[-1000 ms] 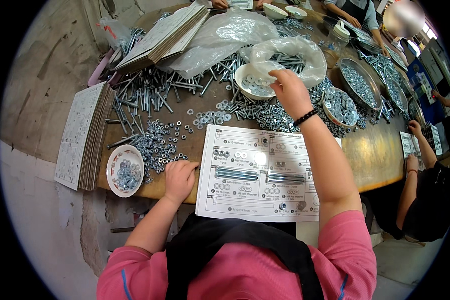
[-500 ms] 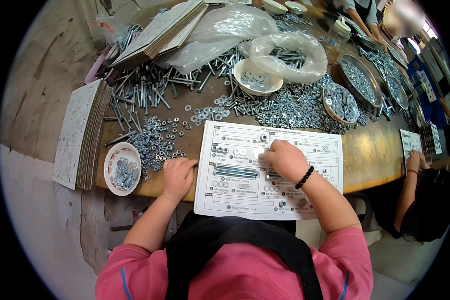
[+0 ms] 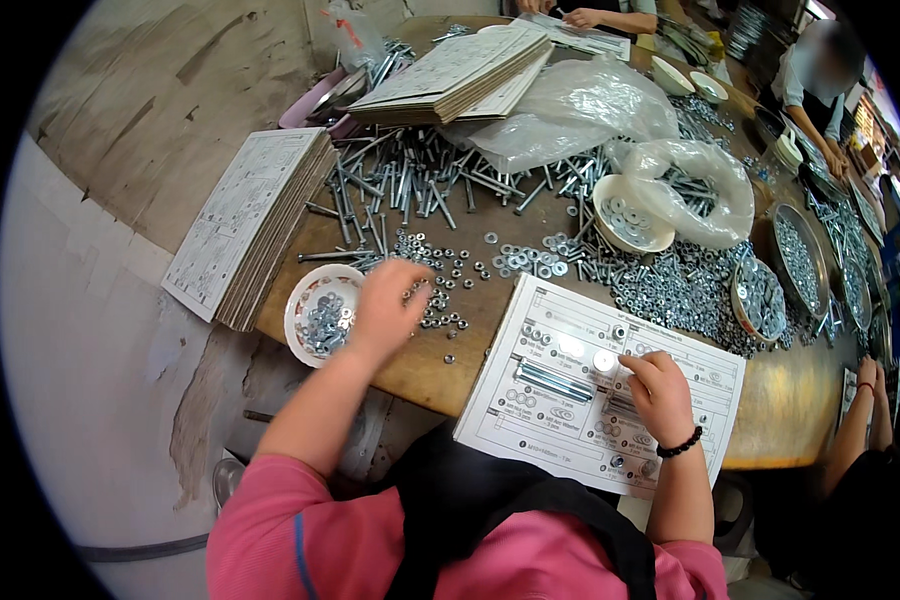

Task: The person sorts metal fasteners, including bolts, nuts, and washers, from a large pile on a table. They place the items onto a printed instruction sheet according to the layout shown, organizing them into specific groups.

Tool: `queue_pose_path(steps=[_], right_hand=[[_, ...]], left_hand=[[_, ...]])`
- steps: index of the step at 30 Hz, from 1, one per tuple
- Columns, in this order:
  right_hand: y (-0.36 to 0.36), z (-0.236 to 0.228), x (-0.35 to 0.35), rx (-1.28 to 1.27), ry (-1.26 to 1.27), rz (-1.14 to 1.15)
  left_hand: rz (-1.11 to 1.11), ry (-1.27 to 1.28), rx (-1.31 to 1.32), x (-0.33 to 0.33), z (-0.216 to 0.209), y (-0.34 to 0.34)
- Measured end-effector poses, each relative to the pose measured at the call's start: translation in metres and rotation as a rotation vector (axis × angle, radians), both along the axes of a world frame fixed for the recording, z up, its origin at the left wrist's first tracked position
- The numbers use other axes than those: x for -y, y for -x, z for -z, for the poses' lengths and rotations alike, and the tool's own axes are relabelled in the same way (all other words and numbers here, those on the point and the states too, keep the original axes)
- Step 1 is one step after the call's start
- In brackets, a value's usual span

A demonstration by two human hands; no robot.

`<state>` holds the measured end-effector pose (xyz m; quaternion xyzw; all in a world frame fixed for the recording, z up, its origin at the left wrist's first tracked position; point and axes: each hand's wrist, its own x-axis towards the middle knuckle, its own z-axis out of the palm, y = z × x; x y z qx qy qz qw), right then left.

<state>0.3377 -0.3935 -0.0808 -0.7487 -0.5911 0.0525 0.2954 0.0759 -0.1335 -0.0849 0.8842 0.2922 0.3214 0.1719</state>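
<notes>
Hardware card (image 3: 600, 395), a white printed sheet with outlined places for bolts, washers and nuts, is laid flat at the near edge of the wooden table (image 3: 800, 420), directly before the person. The fingertips of the right hand (image 3: 658, 392) are pressed down on its middle, bent and close together beside a round washer (image 3: 605, 360); whether a small piece is pinched under them cannot be told. The left hand (image 3: 388, 303) is blurred over the loose nuts (image 3: 440, 305) to the left of the card, its fingers curled downward among them, and whether anything has been picked up cannot be told. Just beyond that hand a white bowl of nuts (image 3: 322, 312) is set at the table edge. On the card, a pair of long bolts (image 3: 552, 380), several washers and a few nuts near the lower edge are already laid in their outlines, while other outlines, mostly toward the right side, appear unfilled, so the card is judged partly filled. Farther out, long bolts (image 3: 410, 185) are heaped on the table, a bowl of washers (image 3: 630, 215) is seen beside a clear plastic bag (image 3: 570, 105), and stacks of blank cards (image 3: 255, 220) lie at the left, which suggests many cards remain.
</notes>
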Motion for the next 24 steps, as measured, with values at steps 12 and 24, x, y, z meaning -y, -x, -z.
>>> queue_pose_path(steps=[12, 24], right_hand=[[0.020, -0.001, 0.018, -0.124, 0.005, 0.029], [0.037, -0.011, 0.000, -0.317, -0.021, 0.005]], left_hand=[[-0.712, 0.331, -0.711, -0.182, 0.011, 0.034], [-0.519, 0.866, 0.239, -0.153, -0.001, 0.038]])
